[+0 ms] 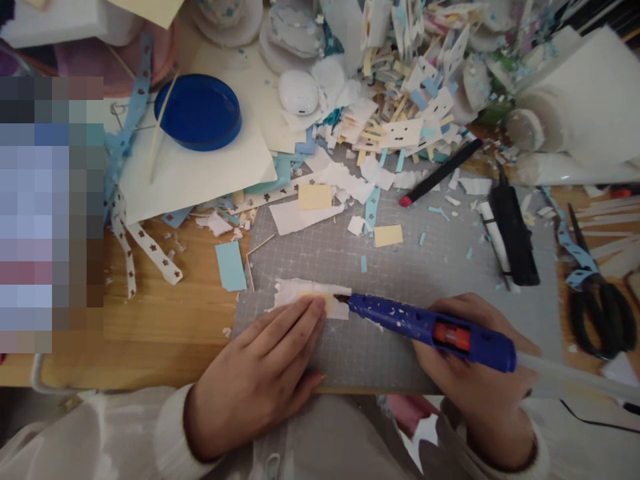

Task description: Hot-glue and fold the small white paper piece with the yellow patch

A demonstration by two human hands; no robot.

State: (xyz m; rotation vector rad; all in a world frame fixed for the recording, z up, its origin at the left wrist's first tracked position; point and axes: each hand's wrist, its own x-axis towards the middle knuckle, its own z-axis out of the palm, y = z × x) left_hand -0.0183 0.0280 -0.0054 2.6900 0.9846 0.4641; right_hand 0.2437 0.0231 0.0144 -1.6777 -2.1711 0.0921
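Observation:
My right hand is wrapped round a blue hot glue gun with a clear glue stick running out of its back end. Its dark nozzle points left and meets the right part of a torn white paper and a small yellow piece lying on the grey cutting mat. With fingers stretched out and side by side, my left hand lies flat over that paper, its fingertips just left of the nozzle. The hand hides much of the yellow piece. Whether glue is coming out I cannot tell.
Small paper pieces pile up behind the mat. A red-tipped black pen, a black holder-like tool and scissors lie to the right. A blue dish stands back left; a light blue card lies left of the mat.

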